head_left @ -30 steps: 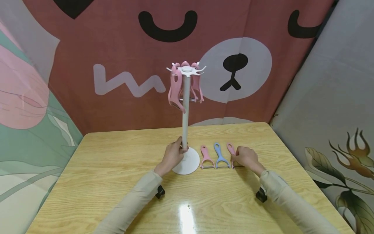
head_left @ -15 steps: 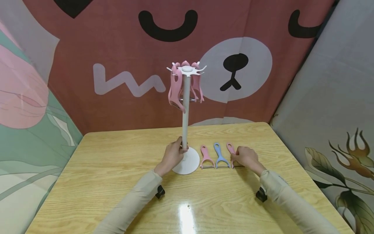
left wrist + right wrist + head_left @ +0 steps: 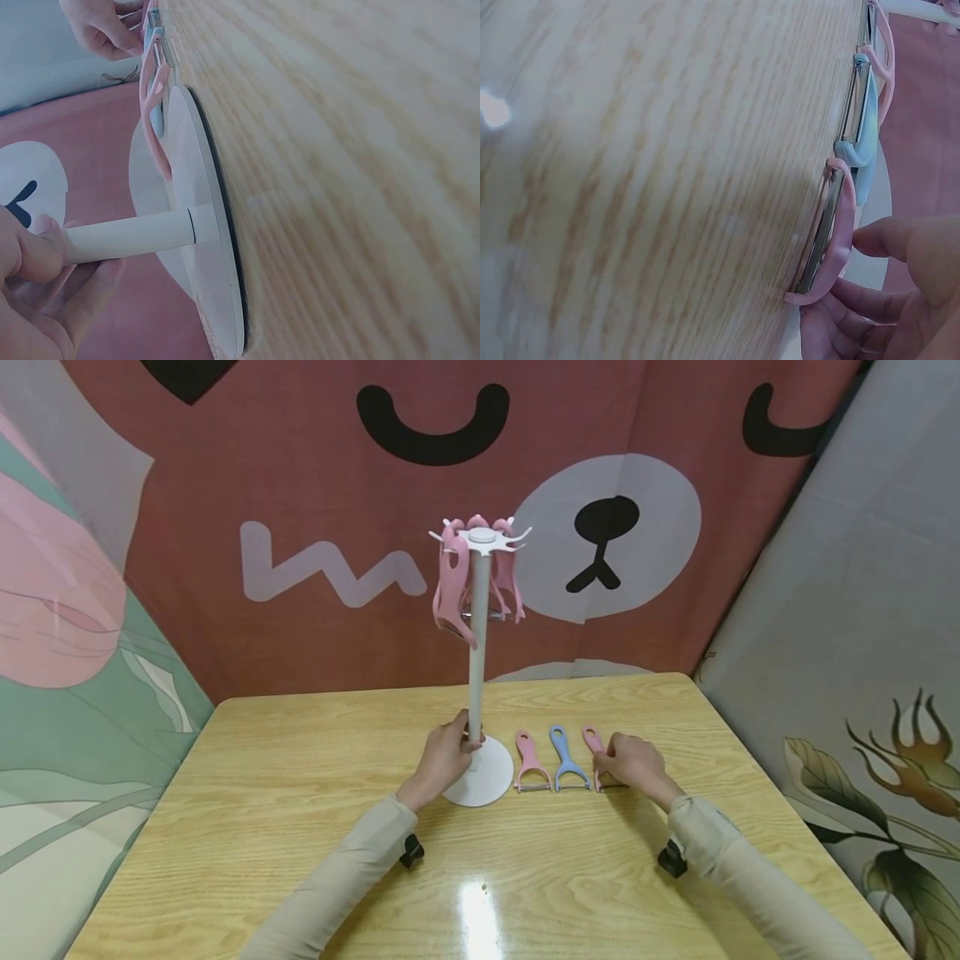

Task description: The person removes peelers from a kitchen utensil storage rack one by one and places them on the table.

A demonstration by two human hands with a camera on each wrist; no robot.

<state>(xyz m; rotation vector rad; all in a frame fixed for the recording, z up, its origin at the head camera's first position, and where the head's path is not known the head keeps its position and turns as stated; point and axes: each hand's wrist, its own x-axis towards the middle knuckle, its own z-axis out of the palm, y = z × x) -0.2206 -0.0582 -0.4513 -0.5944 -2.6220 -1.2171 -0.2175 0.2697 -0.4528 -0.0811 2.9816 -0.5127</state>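
A tall white stand (image 3: pixel 477 677) with a round base is upright on the table. Near the bottom of its pole (image 3: pixel 139 236), my left hand (image 3: pixel 441 762) grips it, thumb and fingers around it. Several pink peelers (image 3: pixel 453 581) hang from the hooks at the top. To the right of the base, a pink peeler (image 3: pixel 526 750) and a blue peeler (image 3: pixel 560 744) lie side by side. My right hand (image 3: pixel 633 763) pinches another pink peeler (image 3: pixel 841 236), rightmost in the row; thumb and fingers are at its two sides, and its blade end rests on or close to the table.
The wooden table (image 3: pixel 300 793) reaches back to a red curtain (image 3: pixel 322 643) with a cartoon bear face. A grey flowered cloth (image 3: pixel 847 635) hangs along the right side, a green and pink one (image 3: pixel 75 718) along the left.
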